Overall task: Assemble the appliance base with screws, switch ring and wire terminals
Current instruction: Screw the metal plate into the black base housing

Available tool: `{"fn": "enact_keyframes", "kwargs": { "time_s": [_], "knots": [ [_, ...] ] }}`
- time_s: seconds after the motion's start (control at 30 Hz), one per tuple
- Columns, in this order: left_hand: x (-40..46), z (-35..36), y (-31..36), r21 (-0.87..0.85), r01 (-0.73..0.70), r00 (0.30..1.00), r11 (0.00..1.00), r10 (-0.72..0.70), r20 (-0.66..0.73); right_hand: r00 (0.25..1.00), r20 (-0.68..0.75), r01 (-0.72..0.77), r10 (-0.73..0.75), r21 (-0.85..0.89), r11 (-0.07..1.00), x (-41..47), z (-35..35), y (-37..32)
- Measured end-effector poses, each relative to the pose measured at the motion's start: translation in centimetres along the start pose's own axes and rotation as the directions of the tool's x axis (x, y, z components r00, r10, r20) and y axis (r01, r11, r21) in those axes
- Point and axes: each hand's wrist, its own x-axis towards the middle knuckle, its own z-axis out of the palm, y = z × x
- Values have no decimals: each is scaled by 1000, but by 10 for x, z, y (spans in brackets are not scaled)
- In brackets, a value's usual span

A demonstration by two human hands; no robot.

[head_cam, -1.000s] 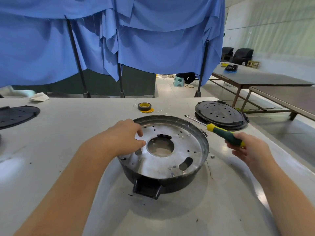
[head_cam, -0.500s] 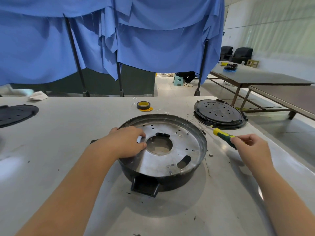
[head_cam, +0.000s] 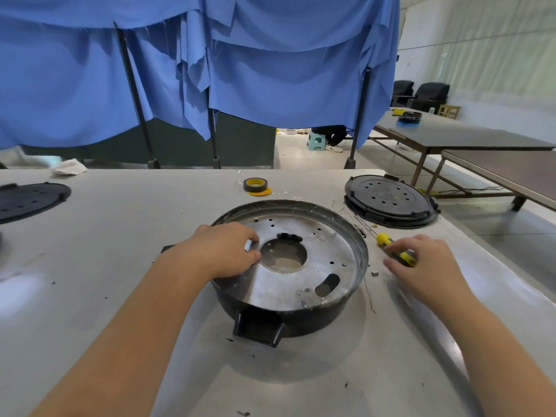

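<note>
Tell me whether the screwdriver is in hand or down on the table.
Down: the screwdriver lies flat on the table, right hand fingers resting over its handle.

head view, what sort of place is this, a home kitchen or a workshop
Most likely a small assembly workshop, not a kitchen: an open appliance base sits on a bare worktable beside a screwdriver, blue cloth partitions screen the station, and more long tables stand behind.
</note>
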Motion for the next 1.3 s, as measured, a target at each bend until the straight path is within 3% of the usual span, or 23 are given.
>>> {"fn": "enact_keyframes", "kwargs": {
  "time_s": [0.1,0.23,0.4,0.47,0.53,0.63,0.77,0.9,1.07,1.17,1.3],
  "knots": [
    [-1,-2,-1,-39,-2,1000,999,3,15,988,143,81,-61,-137,987,-1,2,-4],
    [-2,-4,-2,-138,-2,1000,990,1,-7,981,186,95,-58,-198,976,-1,8,-8],
    [2,-5,-10,-243,-39,975,969,-17,-223,979,180,130,-92,-212,969,-1,12,-10],
    [4,-5,-15,-296,-14,954,955,-76,-289,982,147,136,-119,-107,985,-2,13,-11],
    [6,-3,-24,-356,53,938,933,-169,-304,988,90,109,-122,142,984,-4,10,-17],
    [9,0,-36,-413,144,907,899,-287,-309,994,72,47,-86,431,901,-11,2,-30],
    [11,2,-43,-410,199,863,890,-357,-358,995,99,-54,-10,619,784,-13,-5,-37],
    [10,0,-42,-375,255,856,891,-389,-341,965,238,-253,111,722,645,-12,-12,-36],
    [7,-6,-41,-301,324,879,897,-403,-256,910,393,-384,130,687,617,-13,-11,-42],
    [-2,-14,-38,-232,361,903,903,-401,-152,915,379,-373,137,669,643,-15,-14,-43],
    [-11,-22,-34,-225,359,926,906,-375,-33,971,205,-227,122,640,734,-17,-18,-43]
  ]
}}
